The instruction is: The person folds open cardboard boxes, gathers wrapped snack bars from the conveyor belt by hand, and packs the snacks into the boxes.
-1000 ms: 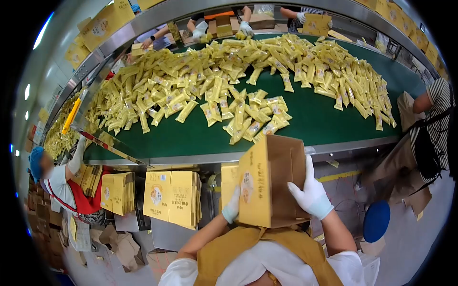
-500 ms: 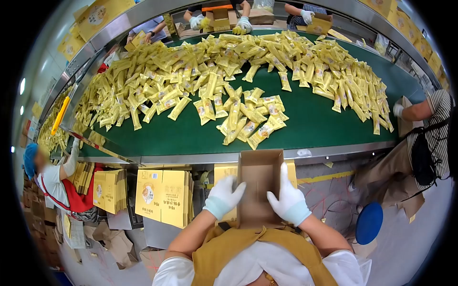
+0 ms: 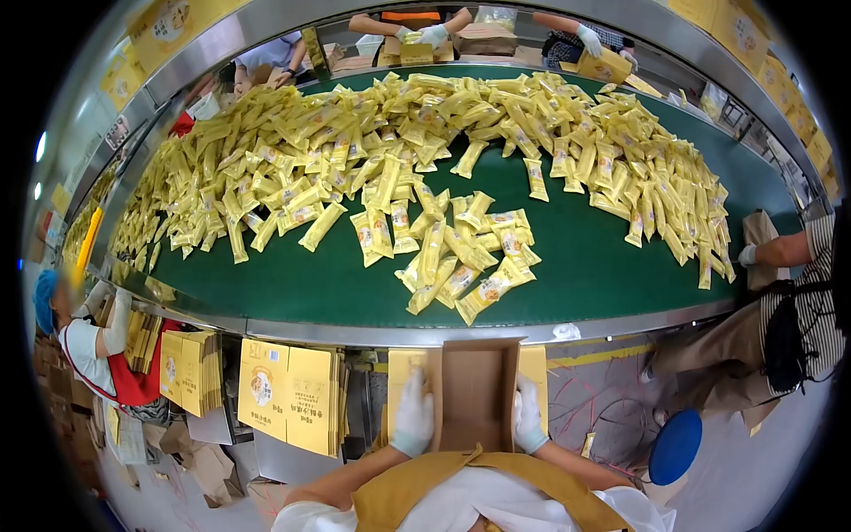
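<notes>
An open cardboard box (image 3: 475,395) with a bare brown inside stands in front of my body, at the near edge of the conveyor belt. My left hand (image 3: 413,417), in a white glove, lies along the box's left outer side. My gloved right hand (image 3: 529,417) presses against its right outer side, so the box is held between the two palms. Some fingertips are hidden behind the walls. Just beyond the box, a small heap of yellow wrapped snack packets (image 3: 470,257) lies on the green belt (image 3: 355,297).
A large pile of the same packets (image 3: 355,133) covers the belt's far part. Flattened yellow cartons (image 3: 288,395) stand stacked to my left. A blue stool (image 3: 675,446) is at right. Co-workers stand left, right and across the belt; a metal rail (image 3: 399,338) edges it.
My right thumb has left the box's inside, and both hands now sit lower along its outer sides. The scene has shifted down in view. Across the belt, co-workers' hands have moved over their boxes.
</notes>
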